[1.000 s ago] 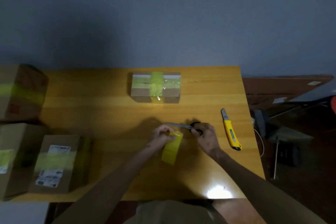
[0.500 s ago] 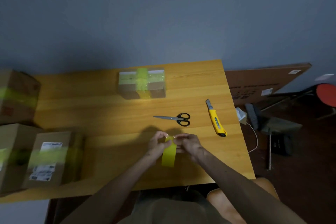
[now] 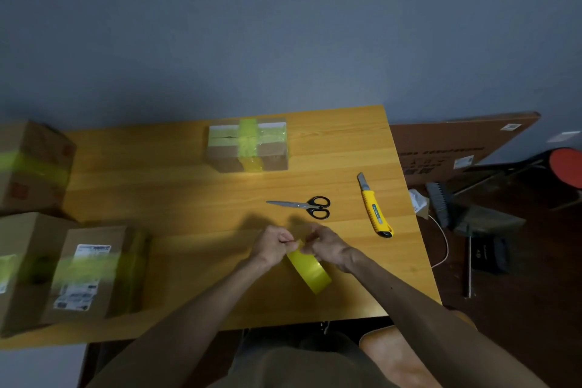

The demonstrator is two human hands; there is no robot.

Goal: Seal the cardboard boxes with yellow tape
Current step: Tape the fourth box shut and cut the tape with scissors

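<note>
Both hands on it now; my left hand (image 3: 272,246) and my right hand (image 3: 324,244) sit close together over the near middle of the table (image 3: 189,198), fingers curled, each pinching the same top end of the yellow tape strip (image 3: 310,271); nothing else in either grip. The danger, as I judge it, is the loose tail; it trails from my fingertips toward the near right, passing by my right wrist, free at its end, and I cannot tell whether it brushes the wood; if it droops it could stick to the table, or curl back and bond to itself, and then it goes on wrinkled or is wasted. The cardboard box (image 3: 248,145) with its crossed yellow bands sits at the far middle, well apart from my hands, the scissors (image 3: 307,206) lying between and the utility knife (image 3: 374,209) off to the right; carrying a floppy strip across that gap invites a twist; more taped boxes (image 3: 91,274) wait on the left.
</note>
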